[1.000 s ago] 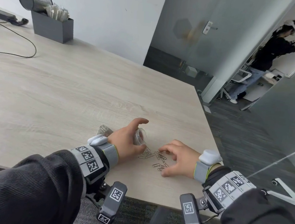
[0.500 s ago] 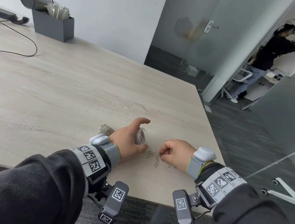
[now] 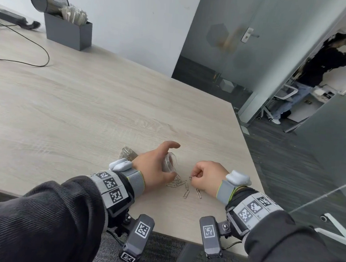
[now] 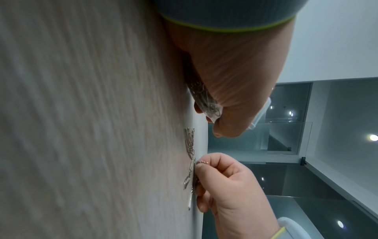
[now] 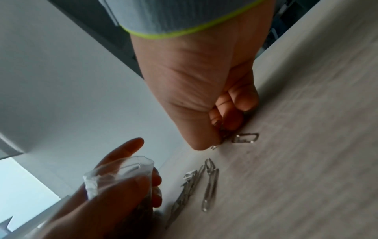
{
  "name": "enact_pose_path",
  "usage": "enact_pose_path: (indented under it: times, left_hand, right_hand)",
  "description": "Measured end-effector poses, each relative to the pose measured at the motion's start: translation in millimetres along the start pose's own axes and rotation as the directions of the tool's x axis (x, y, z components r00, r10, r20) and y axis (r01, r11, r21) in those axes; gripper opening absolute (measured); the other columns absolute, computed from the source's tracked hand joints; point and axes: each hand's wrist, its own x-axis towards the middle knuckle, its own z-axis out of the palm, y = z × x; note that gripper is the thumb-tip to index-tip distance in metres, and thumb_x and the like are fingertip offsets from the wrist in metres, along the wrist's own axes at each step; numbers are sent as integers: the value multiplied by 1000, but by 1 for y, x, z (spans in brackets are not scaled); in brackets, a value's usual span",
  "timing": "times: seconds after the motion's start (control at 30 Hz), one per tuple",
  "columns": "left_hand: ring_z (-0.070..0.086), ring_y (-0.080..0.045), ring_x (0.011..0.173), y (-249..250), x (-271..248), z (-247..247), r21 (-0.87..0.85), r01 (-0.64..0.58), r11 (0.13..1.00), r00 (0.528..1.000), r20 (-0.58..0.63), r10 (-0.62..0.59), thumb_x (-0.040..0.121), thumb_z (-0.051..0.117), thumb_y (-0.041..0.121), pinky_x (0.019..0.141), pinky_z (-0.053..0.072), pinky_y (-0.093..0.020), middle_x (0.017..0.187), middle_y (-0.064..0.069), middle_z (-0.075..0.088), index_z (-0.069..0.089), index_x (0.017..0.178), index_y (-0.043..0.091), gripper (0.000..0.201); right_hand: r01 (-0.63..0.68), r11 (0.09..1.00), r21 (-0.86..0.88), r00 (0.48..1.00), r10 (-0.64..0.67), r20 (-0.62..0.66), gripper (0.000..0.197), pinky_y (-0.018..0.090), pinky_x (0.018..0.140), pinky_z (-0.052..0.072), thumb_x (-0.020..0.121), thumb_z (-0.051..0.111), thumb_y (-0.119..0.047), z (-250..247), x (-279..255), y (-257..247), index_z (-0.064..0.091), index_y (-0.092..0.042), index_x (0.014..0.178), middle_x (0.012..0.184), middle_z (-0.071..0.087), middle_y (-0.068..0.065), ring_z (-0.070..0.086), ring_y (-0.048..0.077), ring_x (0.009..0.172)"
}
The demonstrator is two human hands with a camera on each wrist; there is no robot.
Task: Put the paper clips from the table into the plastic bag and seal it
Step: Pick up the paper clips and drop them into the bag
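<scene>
Right, the right hand [image 3: 206, 176] is balled up low over the table [image 3: 86, 106], fingers curled tight, pinching a few clips [image 5: 222, 137] between thumb and forefinger. The left hand [image 3: 154, 166] is wrapped round the bag [image 3: 169, 162], holding its mouth up and open, thumb stretched out clear of it; there are clips in the bag already. More clips [image 3: 177, 182] lie loose on the table between the two hands, some right against the left hand's fingers, two [image 3: 192, 192] nearer the table's edge.

Now the risky bit, I'd say: that pinch looks thin, only the tips of the clips showing, so one could slide out on the way across. The bag's mouth is small and soft, held by one hand; a squeeze would fold it shut and the clips would bounce off the rim. And tip the bag too far, and what's inside could spill back out.
</scene>
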Motion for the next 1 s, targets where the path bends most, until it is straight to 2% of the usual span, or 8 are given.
enact_pose_path:
  times: [0.17,0.3,0.47,0.6,0.73,0.8,0.9,1.0]
  left_hand:
    - [66,-12,79,0,0,0,4,-8,1000,1000,4,8,70,67,40,77,57,-35,95,9,69,33,132,51,72]
    - [68,-13,79,1,0,-1,0,-12,1000,1000,18,12,67,66,42,76,58,-37,92,8,70,33,131,51,72]
    - [69,-14,86,0,0,-1,-42,-10,999,1000,19,11,61,60,48,81,57,-37,98,12,69,34,129,51,72]
    - [61,-10,76,-3,1,0,-38,-10,999,1000,23,11,64,63,47,79,57,-35,99,9,69,33,130,54,73]
    - [60,-13,78,-4,2,0,-34,-2,999,1000,25,3,64,61,46,80,56,-35,104,7,68,32,130,54,73]
    - [59,-13,79,-5,2,1,-30,-2,1000,1000,25,3,65,62,46,80,55,-33,105,7,68,32,130,54,72]
    - [59,-12,80,-5,2,1,-31,1,1000,1000,21,0,65,63,45,81,56,-34,104,8,68,32,130,54,72]
    - [59,-12,80,-6,2,1,-27,2,1000,1000,15,-2,66,64,44,81,56,-34,104,8,68,32,130,54,72]
  right_hand:
    - [65,926,372,991,-16,-132,10,28,53,47,76,67,-15,-9,-1,-16,67,-24,71,60,61,-8,52,8,48]
    - [169,847,504,984,-112,-141,6,29,51,50,78,69,-14,-9,-3,-45,70,-19,78,63,61,-6,55,13,56]
    - [165,819,549,986,-116,-123,9,27,54,50,77,75,-18,-8,-3,-47,73,-26,81,61,63,-11,59,14,59]
    - [62,907,416,993,-12,-120,5,34,55,52,76,75,-23,-15,-4,-17,71,-23,74,61,64,-6,59,15,54]
    - [-76,997,21,994,74,85,16,27,55,51,70,76,-36,-18,-14,11,68,-22,70,60,66,-6,54,8,49]
    - [-77,997,-21,983,80,165,17,23,52,48,69,77,-36,-16,-19,16,70,-21,74,66,68,-5,54,7,50]
    - [-53,998,-31,984,58,168,12,16,46,41,73,77,-32,-14,-21,15,72,-22,76,62,63,-10,50,2,48]
    - [-19,1000,-20,991,21,129,10,18,53,43,74,76,-32,-11,-16,10,72,-23,76,64,62,-12,53,2,55]
